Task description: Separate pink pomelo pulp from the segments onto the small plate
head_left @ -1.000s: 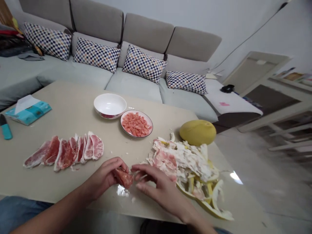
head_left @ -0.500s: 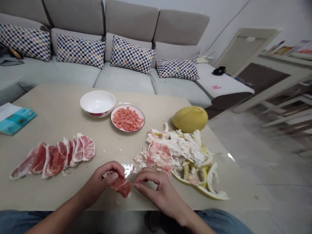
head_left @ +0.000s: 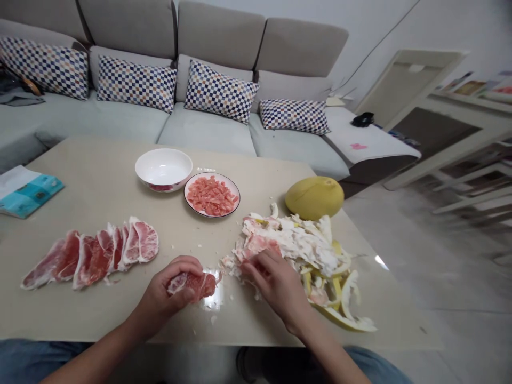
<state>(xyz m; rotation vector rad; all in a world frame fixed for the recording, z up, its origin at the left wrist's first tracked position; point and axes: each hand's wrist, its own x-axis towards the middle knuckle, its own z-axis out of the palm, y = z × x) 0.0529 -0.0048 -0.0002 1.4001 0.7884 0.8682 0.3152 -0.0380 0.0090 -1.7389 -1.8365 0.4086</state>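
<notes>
My left hand (head_left: 176, 290) is closed around a red pomelo segment (head_left: 204, 286), its flesh partly bared, just above the table's near side. Over the near left edge of the peel pile (head_left: 304, 242) is my right hand (head_left: 278, 285), fingers pinched together; whatever lies between the fingertips is too small to make out. White pith, pinkish membrane and yellow rind make up that pile. Left of my hands, several pomelo segments (head_left: 94, 256) lie in an overlapping row. Peeled pulp pieces (head_left: 212, 195) fill a dark-rimmed plate (head_left: 229, 212).
A white bowl (head_left: 164, 169) stands beside the plate. Behind the peel rests a whole yellow pomelo (head_left: 314, 197). A blue and white booklet (head_left: 30, 193) lies at the table's left edge. A grey sofa (head_left: 208, 137) with checked cushions runs along the far side.
My right hand has moved away from the segment, rightward and up to the peel pile. My left hand still holds the segment, now turned more level. The view has shifted slightly.
</notes>
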